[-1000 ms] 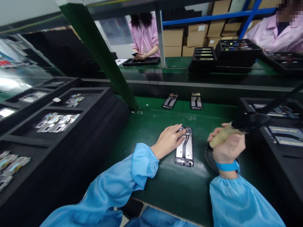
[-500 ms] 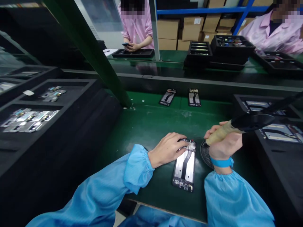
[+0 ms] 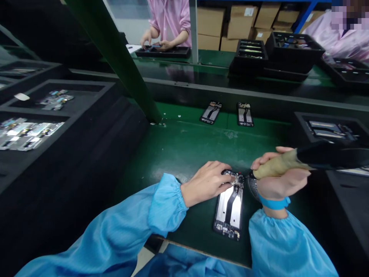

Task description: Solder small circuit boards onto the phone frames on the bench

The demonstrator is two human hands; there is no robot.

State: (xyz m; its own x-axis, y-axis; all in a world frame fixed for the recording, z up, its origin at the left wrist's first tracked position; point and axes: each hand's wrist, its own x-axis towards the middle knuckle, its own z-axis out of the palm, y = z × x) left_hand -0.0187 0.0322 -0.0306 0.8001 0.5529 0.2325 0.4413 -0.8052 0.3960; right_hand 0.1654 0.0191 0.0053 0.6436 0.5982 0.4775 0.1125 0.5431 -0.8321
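An opened smartphone (image 3: 232,206) lies face down on the green bench, its silver inner plate, black ribbon cable and circuit boards exposed. The fingers of my left hand (image 3: 208,182) curl over its upper left part and hold it there. My right hand (image 3: 276,181) is wrapped round the tape-covered grip of an electric screwdriver (image 3: 284,163), with the black part pointing off to the right. Its tip is close to the phone's upper right edge; I cannot tell whether they touch. Partly hidden beneath this hand is a round dark dish (image 3: 253,188) with a dotted surface.
Two more opened phones (image 3: 211,112) (image 3: 245,114) lie at the back of the bench. A black foam tray (image 3: 95,111) with circuit boards stands left, another tray (image 3: 302,125) with phone parts right. A slanted green post (image 3: 123,65) rises at left. Two people in pink work opposite.
The screwdriver and my right hand have come round a little, bringing the tip from over the dish towards the phone's top. My left hand stays on the phone. The view has tilted slightly down.
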